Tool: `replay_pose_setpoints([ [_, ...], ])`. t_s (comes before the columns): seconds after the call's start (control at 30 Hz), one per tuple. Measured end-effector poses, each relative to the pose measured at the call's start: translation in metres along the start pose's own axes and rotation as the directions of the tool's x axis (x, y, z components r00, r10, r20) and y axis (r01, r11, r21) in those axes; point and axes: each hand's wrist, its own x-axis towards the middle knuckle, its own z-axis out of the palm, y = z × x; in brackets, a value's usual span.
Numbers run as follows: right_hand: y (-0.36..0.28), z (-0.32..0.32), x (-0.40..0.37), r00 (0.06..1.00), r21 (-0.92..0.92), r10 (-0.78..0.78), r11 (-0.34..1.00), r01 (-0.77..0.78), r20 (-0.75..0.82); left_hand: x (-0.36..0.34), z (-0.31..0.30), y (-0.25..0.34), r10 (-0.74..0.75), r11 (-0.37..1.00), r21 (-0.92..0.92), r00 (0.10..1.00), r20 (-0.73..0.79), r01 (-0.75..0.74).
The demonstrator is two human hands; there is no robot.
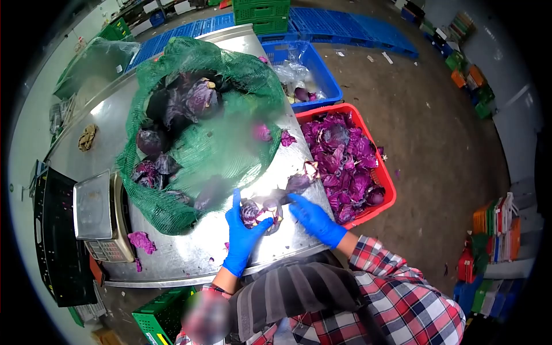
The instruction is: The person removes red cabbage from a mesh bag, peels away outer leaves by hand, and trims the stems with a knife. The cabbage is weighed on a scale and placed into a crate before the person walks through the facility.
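Two blue-gloved hands work at the near edge of the steel table [178,259] in your head view. Your left hand [244,236] is spread along the left and near sides of a red cabbage [270,214], its index finger straight and pointing toward the far side, its thumb reaching across the near side; you seem to be steadying it, though how firmly you grip cannot be told. Your right hand [316,219] is at the right of the cabbage, its fingers bent toward it; whether they close on anything cannot be told, since that spot is blurred.

Just beyond your right hand, a dark purple piece [298,183] lies by the table's right edge, and a loose leaf [287,138] lies farther away. On the far side of your hands, a green mesh bag [195,152] sits wide open, with whole cabbages [201,95] inside. To your right, a red crate [393,192] is heaped with purple leaves [345,167]; a blue crate [326,72] stands beyond it, holding clear plastic and some scraps. At your left, a scale [92,213] stands on the table, with a bright leaf [142,242] just beside it and a crumpled brown cloth [87,138] farther off.
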Motion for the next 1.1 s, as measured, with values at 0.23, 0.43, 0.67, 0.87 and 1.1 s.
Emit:
replay_pose_setpoints([
  [0.23, -0.026, 0.018, 0.000, 0.984, -0.168, 0.003, 0.985, 0.027, 0.178, 0.000, 0.017, -0.008, 0.012, 0.976, -0.217, 0.999, -0.050, -0.022],
  [0.43, -0.012, 0.009, 0.028, 0.972, -0.179, 0.094, 0.982, -0.056, 0.217, 0.012, 0.035, -0.011, -0.113, 0.983, -0.158, 0.981, -0.158, 0.088],
  [0.67, -0.010, -0.001, 0.059, 0.949, 0.014, 0.145, 0.988, -0.156, 0.280, 0.028, 0.034, 0.014, -0.016, 1.000, 0.008, 0.976, -0.219, 0.019],
  [0.87, 0.043, -0.006, 0.077, 0.866, -0.113, 0.362, 0.932, -0.344, 0.345, 0.018, 0.045, 0.010, 0.218, 0.966, 0.189, 0.951, -0.220, -0.178],
  [1.1, -0.042, -0.012, 0.016, 0.879, 0.313, 0.387, 0.829, -0.464, 0.279, -0.010, 0.018, 0.018, 0.220, 0.973, -0.073, 0.975, 0.011, -0.219],
])
